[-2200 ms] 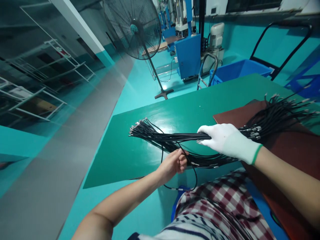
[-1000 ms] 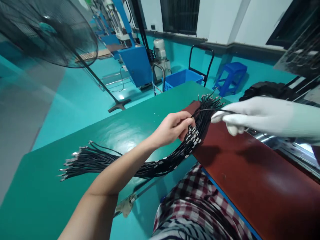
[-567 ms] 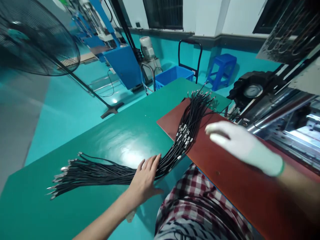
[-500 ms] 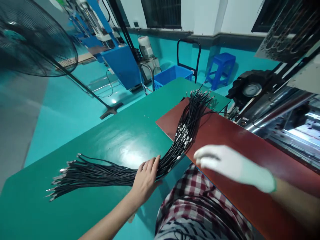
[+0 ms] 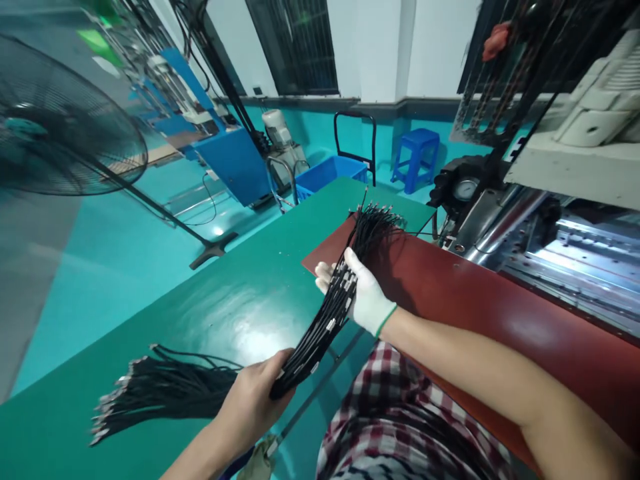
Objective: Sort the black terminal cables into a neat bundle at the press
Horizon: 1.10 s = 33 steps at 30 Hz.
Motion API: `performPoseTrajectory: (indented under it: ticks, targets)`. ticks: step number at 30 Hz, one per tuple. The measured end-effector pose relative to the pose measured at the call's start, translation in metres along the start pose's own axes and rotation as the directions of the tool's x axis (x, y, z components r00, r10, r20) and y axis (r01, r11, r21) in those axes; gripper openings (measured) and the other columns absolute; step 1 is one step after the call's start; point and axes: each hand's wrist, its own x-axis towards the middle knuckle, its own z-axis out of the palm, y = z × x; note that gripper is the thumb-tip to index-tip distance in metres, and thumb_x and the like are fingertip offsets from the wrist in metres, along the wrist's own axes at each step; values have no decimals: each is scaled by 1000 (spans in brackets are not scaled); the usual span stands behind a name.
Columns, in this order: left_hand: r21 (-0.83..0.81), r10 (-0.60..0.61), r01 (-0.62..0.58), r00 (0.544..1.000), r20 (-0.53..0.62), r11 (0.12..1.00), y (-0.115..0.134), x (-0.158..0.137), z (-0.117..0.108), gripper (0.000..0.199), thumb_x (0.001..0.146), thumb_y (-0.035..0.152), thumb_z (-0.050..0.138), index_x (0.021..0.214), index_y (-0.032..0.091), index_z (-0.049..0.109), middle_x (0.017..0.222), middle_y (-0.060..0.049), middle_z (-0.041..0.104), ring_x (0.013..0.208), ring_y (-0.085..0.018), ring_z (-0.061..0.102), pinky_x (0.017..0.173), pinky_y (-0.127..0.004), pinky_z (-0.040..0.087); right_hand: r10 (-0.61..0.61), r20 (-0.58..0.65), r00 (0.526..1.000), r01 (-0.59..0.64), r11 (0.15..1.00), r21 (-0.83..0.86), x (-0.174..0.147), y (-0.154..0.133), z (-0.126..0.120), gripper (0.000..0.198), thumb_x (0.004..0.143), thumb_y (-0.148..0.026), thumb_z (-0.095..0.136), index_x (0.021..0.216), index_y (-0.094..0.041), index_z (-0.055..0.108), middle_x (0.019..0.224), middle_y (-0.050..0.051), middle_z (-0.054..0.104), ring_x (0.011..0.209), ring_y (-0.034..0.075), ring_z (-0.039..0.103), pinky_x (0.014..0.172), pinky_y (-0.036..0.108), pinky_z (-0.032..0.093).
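A long bundle of black cables (image 5: 320, 327) with metal ends and white tags along its middle stretches across in front of me. My bare left hand (image 5: 257, 390) is closed round the bundle left of the tags. In a white glove, my right hand (image 5: 367, 293) cups the tagged part from beneath, thumb on the near side and fingertips showing beyond the cables. The left cable ends fan out over the green table (image 5: 200, 313). The far ends lie spread on the brown-red sheet (image 5: 450, 287).
A machine with a shiny metal bed (image 5: 585, 247) stands at the right. A standing fan (image 5: 65, 127) is on the left. Beyond the table are a blue crate (image 5: 330, 175), a black trolley handle (image 5: 355, 115) and a blue stool (image 5: 416, 157).
My gloved right hand has moved left from over the red sheet and taken hold of the bundle's tagged part. The middle of the bundle is raised, and my left hand has shifted down and left.
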Motion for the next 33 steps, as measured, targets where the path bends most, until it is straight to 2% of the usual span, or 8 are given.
performPoseTrajectory:
  ticks: [6, 10, 15, 19, 23, 27, 30, 33]
  targets:
    - [103, 136, -138, 990, 26, 985, -19, -19, 17, 34, 86, 14, 47, 119, 20, 42, 86, -6, 71, 70, -18, 69, 60, -24, 53, -106, -21, 994, 105, 994, -8, 33, -52, -12, 24, 93, -34, 56, 82, -13, 57, 67, 1, 67, 61, 11, 66, 66, 23, 57]
    - [175, 177, -175, 984, 3, 969, -44, -38, 17, 38, 85, 13, 49, 122, 21, 44, 97, -9, 72, 81, -20, 71, 73, -27, 57, -204, 92, 975, 206, 978, -18, 34, -82, 2, 14, 92, -26, 57, 85, -15, 60, 74, 0, 68, 68, 11, 67, 69, 25, 58]
    - [156, 201, -219, 972, 125, 963, -56, -47, 34, 51, 76, 2, 42, 121, 25, 48, 98, -6, 73, 81, -20, 72, 71, -25, 58, -261, 156, 953, 274, 960, -64, 22, -106, 20, 9, 93, -17, 53, 88, -15, 61, 69, -3, 64, 56, 6, 60, 62, 19, 55]
    - [239, 256, -271, 962, 95, 932, -74, -53, 39, 54, 70, -1, 37, 115, 22, 55, 96, -6, 73, 84, -20, 71, 75, -26, 58, -231, 151, 961, 253, 956, -151, -25, -108, 6, 9, 91, -14, 55, 90, -15, 63, 67, -3, 60, 57, 7, 59, 67, 23, 57]
    - [421, 295, -284, 955, 39, 861, -102, -52, 12, 41, 77, 3, 37, 103, 20, 64, 93, -9, 73, 85, -22, 70, 78, -31, 56, -223, 11, 975, 219, 949, -227, -102, -93, -32, 4, 85, -19, 65, 88, -17, 64, 80, -1, 63, 78, 10, 64, 97, 35, 52]
    - [443, 290, -303, 952, 98, 844, -94, -23, -3, 40, 79, 3, 35, 97, 19, 67, 92, -9, 72, 84, -21, 68, 77, -32, 54, -211, 24, 977, 211, 944, -254, -170, -81, -77, 5, 86, -28, 64, 90, -25, 64, 93, 1, 62, 101, 17, 61, 103, 37, 47]
    - [350, 364, -391, 921, 143, 852, -71, 13, 14, 36, 80, 4, 36, 93, 19, 67, 90, -7, 72, 80, -20, 67, 73, -30, 53, -354, -71, 933, 332, 918, -217, -206, -81, -100, 3, 83, -30, 66, 85, -28, 65, 86, 0, 61, 100, 19, 62, 103, 43, 48]
    - [292, 384, -428, 902, 197, 855, -64, 37, 45, 36, 78, 4, 41, 98, 21, 66, 97, -7, 71, 87, -20, 67, 78, -30, 53, -461, -325, 825, 450, 886, -115, -231, -79, -113, 13, 75, -27, 74, 85, -30, 67, 92, -1, 65, 102, 20, 63, 103, 44, 48]
